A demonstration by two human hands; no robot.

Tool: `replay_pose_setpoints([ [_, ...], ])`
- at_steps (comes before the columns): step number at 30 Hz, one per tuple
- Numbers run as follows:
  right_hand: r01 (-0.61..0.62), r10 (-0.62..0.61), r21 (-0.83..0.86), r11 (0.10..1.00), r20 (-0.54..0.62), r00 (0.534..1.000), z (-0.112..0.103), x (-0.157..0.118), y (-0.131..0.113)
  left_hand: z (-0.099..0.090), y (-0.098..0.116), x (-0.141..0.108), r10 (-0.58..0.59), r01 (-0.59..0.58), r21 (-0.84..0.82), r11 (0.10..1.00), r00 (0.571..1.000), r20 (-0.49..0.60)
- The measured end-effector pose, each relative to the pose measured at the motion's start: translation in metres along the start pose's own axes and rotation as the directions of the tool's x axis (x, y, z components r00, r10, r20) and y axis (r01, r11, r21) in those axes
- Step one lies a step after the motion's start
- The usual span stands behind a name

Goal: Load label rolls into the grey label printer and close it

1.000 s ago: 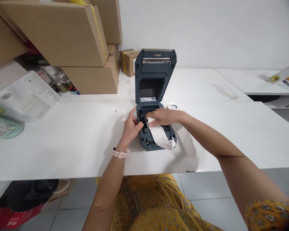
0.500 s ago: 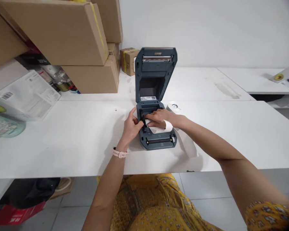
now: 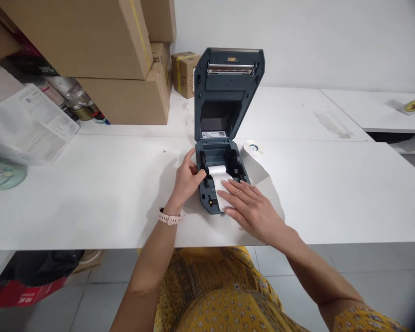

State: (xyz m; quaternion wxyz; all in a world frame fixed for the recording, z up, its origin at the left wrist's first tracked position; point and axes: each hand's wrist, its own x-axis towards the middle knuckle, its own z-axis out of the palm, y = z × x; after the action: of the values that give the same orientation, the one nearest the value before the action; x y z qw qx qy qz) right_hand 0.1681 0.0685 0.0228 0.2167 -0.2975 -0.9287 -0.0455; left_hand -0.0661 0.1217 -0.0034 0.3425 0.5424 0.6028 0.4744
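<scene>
A dark blue-grey label printer (image 3: 218, 152) stands on the white table with its lid (image 3: 224, 92) raised. Inside its bay lies a small roll of white paper (image 3: 216, 170), its loose strip drawn forward over the front edge. My left hand (image 3: 186, 182) grips the printer's left side, thumb over the rim and fingers along the outside. My right hand (image 3: 251, 207) lies with stretched fingers on the paper strip, covering the right part of the front roller. Behind that hand, a second white roll (image 3: 251, 148) rests at the printer's right with a long strip trailing forward.
Stacked cardboard boxes (image 3: 124, 101) take up the back left, with a small taped box (image 3: 186, 76) beside them. At far left are a white carton (image 3: 34, 124) and a greenish container (image 3: 3, 173). The table's front edge (image 3: 100, 249) runs close to my body.
My right hand has come out of the printer's bay toward the front and now lies flat on the paper strip, exposing the small roll. My left hand stays at the printer's side.
</scene>
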Motion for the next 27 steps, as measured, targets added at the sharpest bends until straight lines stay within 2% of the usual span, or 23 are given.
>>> replay_pose_setpoints([
  [4, -0.022, 0.022, -0.07, 0.997, -0.009, 1.0, 0.007, -0.006, -0.01, 0.002, 0.001, -0.001, -0.013, 0.013, 0.019, 1.0, 1.0, -0.019],
  [9, -0.067, 0.067, -0.067, 0.995, -0.009, 0.998, 0.009, -0.009, -0.013, 0.005, 0.0, -0.003, -0.077, 0.08, 0.065, 0.995, 0.996, -0.05],
  [17, -0.093, 0.092, -0.019, 0.995, -0.03, 0.995, 0.01, -0.009, -0.014, 0.009, 0.0, -0.003, -0.073, 0.085, -0.161, 0.983, 0.995, 0.075],
  [27, -0.099, 0.1, 0.03, 0.995, -0.037, 0.994, 0.012, -0.013, -0.011, 0.009, 0.008, -0.006, -0.113, 0.138, -0.237, 0.962, 0.987, 0.116],
])
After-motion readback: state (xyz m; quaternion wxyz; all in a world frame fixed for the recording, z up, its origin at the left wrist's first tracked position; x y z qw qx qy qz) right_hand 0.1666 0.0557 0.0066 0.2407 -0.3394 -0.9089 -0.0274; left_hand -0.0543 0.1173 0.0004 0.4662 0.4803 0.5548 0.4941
